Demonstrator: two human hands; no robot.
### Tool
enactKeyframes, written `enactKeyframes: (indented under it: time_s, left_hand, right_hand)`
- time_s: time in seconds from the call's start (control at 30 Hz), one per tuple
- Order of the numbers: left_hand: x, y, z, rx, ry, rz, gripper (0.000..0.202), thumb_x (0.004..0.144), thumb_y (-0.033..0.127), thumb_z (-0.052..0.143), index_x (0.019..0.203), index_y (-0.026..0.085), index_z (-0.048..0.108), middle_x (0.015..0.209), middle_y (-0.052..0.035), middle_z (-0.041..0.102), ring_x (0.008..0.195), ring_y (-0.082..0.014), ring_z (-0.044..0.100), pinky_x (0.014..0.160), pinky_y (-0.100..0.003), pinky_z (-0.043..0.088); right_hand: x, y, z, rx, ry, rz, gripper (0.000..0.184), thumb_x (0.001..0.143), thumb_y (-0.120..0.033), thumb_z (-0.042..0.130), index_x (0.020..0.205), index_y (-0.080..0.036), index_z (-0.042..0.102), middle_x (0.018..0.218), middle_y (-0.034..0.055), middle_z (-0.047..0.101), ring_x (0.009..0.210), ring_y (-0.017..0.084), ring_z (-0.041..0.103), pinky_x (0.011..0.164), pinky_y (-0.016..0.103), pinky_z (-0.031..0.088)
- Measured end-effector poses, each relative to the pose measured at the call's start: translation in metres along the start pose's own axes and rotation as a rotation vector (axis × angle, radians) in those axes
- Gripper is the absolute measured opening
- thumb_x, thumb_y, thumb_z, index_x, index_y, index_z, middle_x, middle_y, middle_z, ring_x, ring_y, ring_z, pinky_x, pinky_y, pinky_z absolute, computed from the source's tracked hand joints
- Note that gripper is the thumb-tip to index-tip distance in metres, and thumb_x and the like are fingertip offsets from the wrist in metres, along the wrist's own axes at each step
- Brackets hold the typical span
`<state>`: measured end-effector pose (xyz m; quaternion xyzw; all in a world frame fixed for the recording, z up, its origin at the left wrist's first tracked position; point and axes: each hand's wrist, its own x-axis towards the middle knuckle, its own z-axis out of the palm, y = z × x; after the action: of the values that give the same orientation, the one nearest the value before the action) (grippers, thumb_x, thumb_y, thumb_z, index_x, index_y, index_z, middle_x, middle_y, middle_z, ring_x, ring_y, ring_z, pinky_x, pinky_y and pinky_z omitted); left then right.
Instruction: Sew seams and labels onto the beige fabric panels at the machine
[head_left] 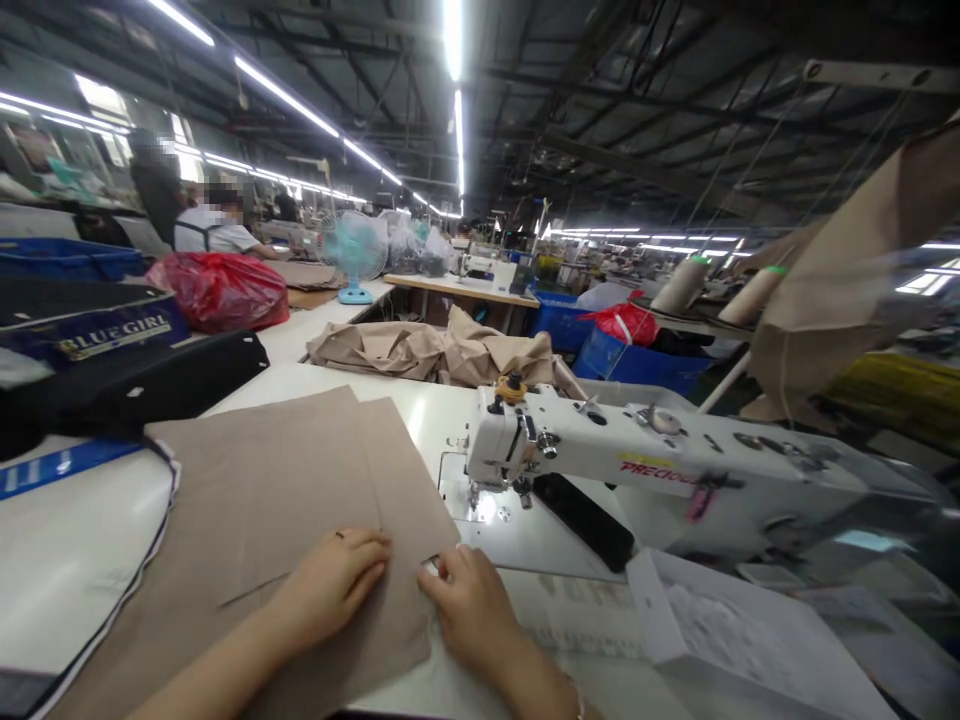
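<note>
Flat beige fabric pieces lie stacked on the white table in front of me. My left hand rests palm down on the top piece near its lower right corner, fingers together and stretched flat. My right hand sits at the fabric's right edge, its fingers curled and pinching the corner of the cloth. The white sewing machine stands just right of the fabric, its lit needle area a short way beyond my right hand.
A heap of beige fabric lies behind the machine. Black bags and a red plastic bag sit at the left. Thread cones stand at the right, a white box at lower right. A seated person works far left.
</note>
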<state>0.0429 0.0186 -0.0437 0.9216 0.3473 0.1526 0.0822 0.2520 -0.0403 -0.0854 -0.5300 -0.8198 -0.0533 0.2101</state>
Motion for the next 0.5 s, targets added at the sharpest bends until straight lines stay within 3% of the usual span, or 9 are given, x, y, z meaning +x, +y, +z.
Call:
enactKeyframes:
  time_s: [0.13, 0.2, 0.3, 0.5]
  left_hand:
    - [0.014, -0.016, 0.039, -0.045, 0.047, 0.024, 0.035, 0.087, 0.022, 0.041, 0.119, 0.023, 0.055, 0.126, -0.0057, 0.056, 0.121, -0.0218, 0.046, 0.1, -0.044, 0.039]
    - [0.012, -0.023, 0.049, -0.115, 0.075, 0.061, 0.036, 0.088, 0.025, 0.041, 0.123, 0.026, 0.051, 0.127, -0.0043, 0.055, 0.123, -0.022, 0.043, 0.1, -0.046, 0.038]
    - [0.009, -0.026, 0.048, -0.234, 0.109, 0.05, 0.033, 0.089, 0.031, 0.043, 0.118, 0.026, 0.056, 0.12, -0.0049, 0.06, 0.12, -0.0236, 0.046, 0.097, -0.047, 0.042]
    - [0.005, -0.017, 0.031, -0.396, 0.202, 0.037, 0.024, 0.088, 0.03, 0.046, 0.098, 0.024, 0.067, 0.105, -0.0059, 0.068, 0.113, -0.0217, 0.053, 0.092, -0.042, 0.048]
  right_hand:
    - [0.006, -0.002, 0.004, -0.041, 0.003, -0.011, 0.035, 0.068, -0.009, 0.052, 0.097, -0.026, 0.06, 0.071, 0.0018, 0.06, 0.065, 0.019, 0.052, 0.056, 0.028, 0.034]
    - [0.011, -0.002, 0.006, -0.02, -0.028, -0.02, 0.026, 0.07, -0.011, 0.052, 0.09, -0.024, 0.061, 0.064, 0.0013, 0.062, 0.059, 0.018, 0.053, 0.054, 0.027, 0.034]
    - [0.023, -0.004, 0.01, 0.047, -0.062, -0.044, 0.009, 0.071, -0.016, 0.051, 0.071, -0.022, 0.058, 0.058, 0.0001, 0.063, 0.052, 0.016, 0.054, 0.049, 0.025, 0.033]
    - [0.037, -0.013, 0.011, 0.175, -0.021, -0.128, 0.008, 0.073, -0.019, 0.052, 0.07, -0.022, 0.058, 0.071, -0.0005, 0.067, 0.066, 0.014, 0.06, 0.056, 0.022, 0.039]
